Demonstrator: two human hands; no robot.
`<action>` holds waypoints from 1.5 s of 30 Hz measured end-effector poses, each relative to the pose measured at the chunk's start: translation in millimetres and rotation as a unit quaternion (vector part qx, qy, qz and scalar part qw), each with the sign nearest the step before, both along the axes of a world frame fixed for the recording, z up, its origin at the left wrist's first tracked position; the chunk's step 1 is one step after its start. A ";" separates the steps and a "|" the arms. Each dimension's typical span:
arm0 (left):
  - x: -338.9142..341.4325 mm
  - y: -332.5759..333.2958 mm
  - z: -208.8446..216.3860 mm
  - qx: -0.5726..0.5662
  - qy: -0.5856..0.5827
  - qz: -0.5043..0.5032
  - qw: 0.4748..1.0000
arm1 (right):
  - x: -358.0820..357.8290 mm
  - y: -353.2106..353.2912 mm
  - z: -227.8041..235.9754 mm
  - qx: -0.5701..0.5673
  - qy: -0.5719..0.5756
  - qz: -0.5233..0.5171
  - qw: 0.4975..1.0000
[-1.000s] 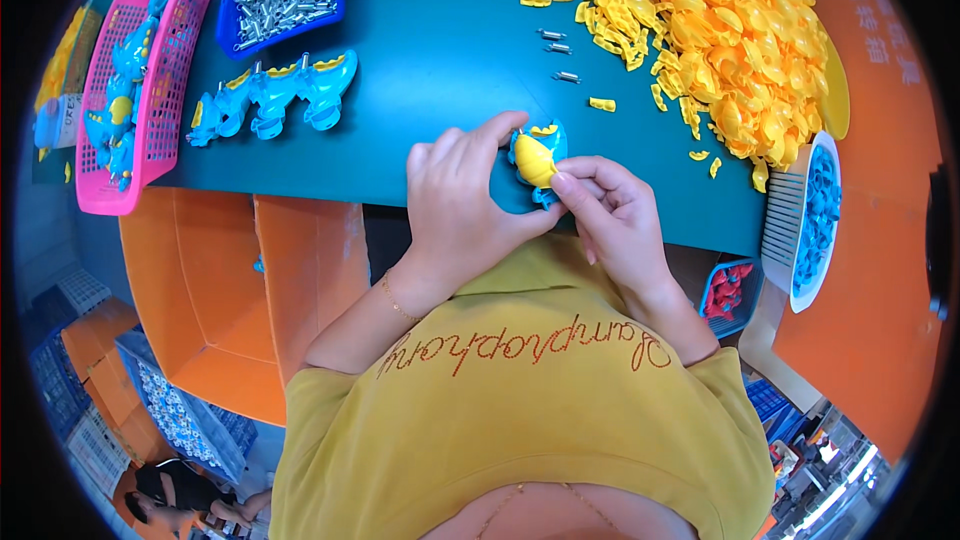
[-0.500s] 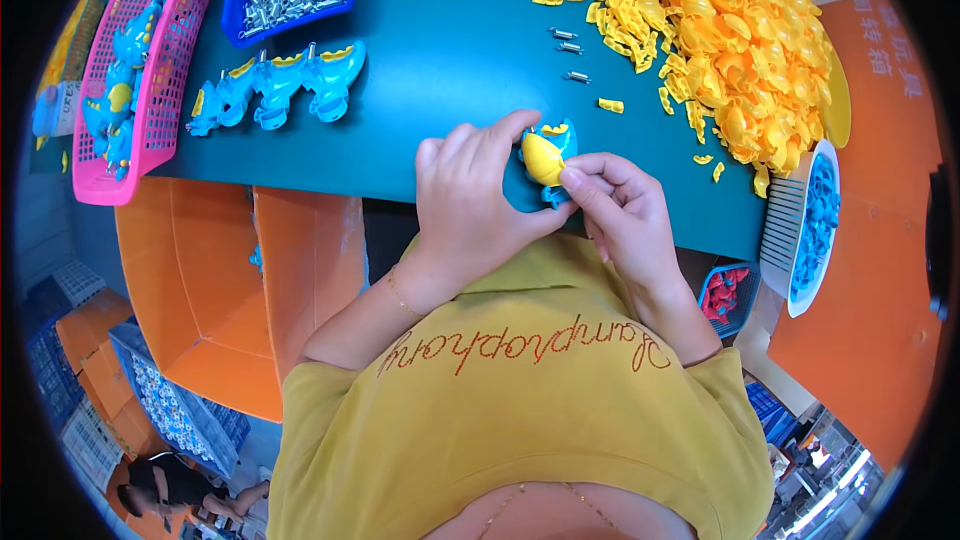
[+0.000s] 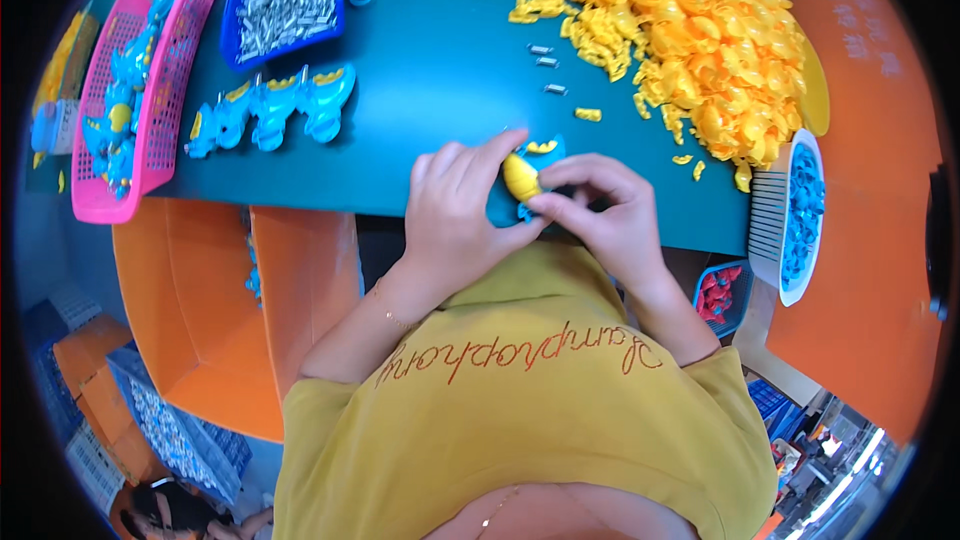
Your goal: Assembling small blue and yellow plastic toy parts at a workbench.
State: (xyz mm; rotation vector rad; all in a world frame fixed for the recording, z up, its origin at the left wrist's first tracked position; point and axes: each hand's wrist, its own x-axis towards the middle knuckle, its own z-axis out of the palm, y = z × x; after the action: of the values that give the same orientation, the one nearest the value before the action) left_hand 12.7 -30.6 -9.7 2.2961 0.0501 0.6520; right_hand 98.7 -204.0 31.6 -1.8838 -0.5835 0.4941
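Observation:
Over the near edge of the green table, my left hand (image 3: 450, 190) curls its thumb and fingers around a small blue toy part with a yellow shell (image 3: 520, 178). The fingers of my right hand (image 3: 610, 215) pinch the shell's right side, thumb below and forefinger above. A bit of yellow trim shows at the top of the part; its underside is hidden by my hands. Beyond lie three small metal springs (image 3: 546, 62) and a single yellow clip-like piece (image 3: 588, 114). To the left, several blue toy parts (image 3: 270, 110) with yellow trim stand in a row.
A blue tray (image 3: 262, 59) of springs stands at the back left, beside a pink basket (image 3: 165, 145) of blue parts. Yellow shells (image 3: 720, 70) are heaped at the right. A white basket (image 3: 768, 225) holds blue pieces. An orange box (image 3: 190, 310) sits below the table edge.
The yellow shell has turned and shows a narrower side. My right fingers have shifted up along it, the forefinger higher than before. The whole view has moved slightly.

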 end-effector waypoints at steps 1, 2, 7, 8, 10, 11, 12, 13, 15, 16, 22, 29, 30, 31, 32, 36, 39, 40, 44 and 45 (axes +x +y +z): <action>0.9 0.2 1.3 0.002 -0.013 -0.008 1.000 | -0.7 -2.8 -4.3 0.019 0.017 0.015 1.000; -0.8 0.3 2.3 0.003 0.005 -0.009 1.000 | -3.2 -3.8 -8.0 0.020 0.054 0.009 0.998; -6.1 3.9 6.0 0.025 0.034 -0.036 0.998 | 15.2 -7.7 8.9 0.013 -0.010 0.077 0.997; -5.4 5.9 8.1 0.007 0.045 -0.047 0.998 | 27.4 -10.5 14.2 -0.012 -0.001 0.110 0.994; -6.4 9.6 10.7 -0.002 0.067 -0.058 0.996 | 61.7 -14.8 22.4 -0.027 -0.042 0.014 0.999; -8.4 9.5 12.6 -0.014 0.097 -0.063 0.993 | 86.3 -16.7 27.0 -0.017 -0.159 -0.023 0.987; -9.5 9.6 13.6 -0.013 0.094 -0.064 0.993 | 112.1 -14.6 40.6 -0.067 -0.228 -0.080 0.968; -9.5 9.3 15.4 -0.006 0.090 -0.067 0.994 | 138.2 -15.5 47.7 -0.083 -0.291 -0.122 0.945; -6.5 8.6 14.1 0.002 0.083 -0.068 0.994 | 192.9 -18.4 55.0 -0.120 -0.393 -0.152 0.899; -4.6 7.3 12.1 0.021 0.069 -0.062 0.995 | 216.4 -18.0 52.4 -0.141 -0.433 -0.141 0.879; -2.5 6.9 10.3 0.032 0.056 -0.050 0.997 | 255.4 9.4 41.8 -0.296 -0.542 -0.090 0.782; -4.2 6.6 11.9 0.026 0.058 -0.046 0.997 | 200.4 -8.9 48.1 0.069 -0.329 -0.129 0.933; -5.3 6.5 10.8 0.024 0.062 -0.043 0.997 | 178.7 -14.5 42.5 0.142 -0.168 -0.127 0.967; -6.8 7.0 9.5 0.015 0.076 -0.036 0.996 | 153.5 -22.3 36.4 0.208 -0.001 -0.124 0.970; -7.2 7.8 9.8 0.006 0.088 -0.033 0.996 | 119.4 -28.0 32.8 0.258 0.146 -0.168 0.940; -2.2 6.1 12.7 -0.014 0.101 -0.044 0.994 | 32.1 -70.6 -11.7 0.391 0.508 -0.189 0.744; -0.9 6.1 13.7 0.008 0.099 -0.029 0.995 | -4.9 -78.5 -16.0 0.380 0.515 -0.231 0.733; -1.6 5.6 12.5 0.008 0.104 -0.036 0.994 | -10.5 -77.8 -5.6 0.314 0.480 -0.239 0.784; 0.3 5.6 9.8 0.009 0.102 -0.027 0.994 | -14.8 -82.4 2.9 0.074 0.227 -0.202 0.950; 1.1 5.2 9.9 0.009 0.100 -0.029 0.995 | -14.6 -86.3 1.8 -0.033 0.044 -0.157 0.986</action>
State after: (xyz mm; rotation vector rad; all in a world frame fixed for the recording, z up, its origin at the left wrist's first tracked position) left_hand 13.8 -25.3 0.2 2.3631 0.0733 0.3930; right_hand 84.1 -290.3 33.4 -1.9615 -0.2080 0.3902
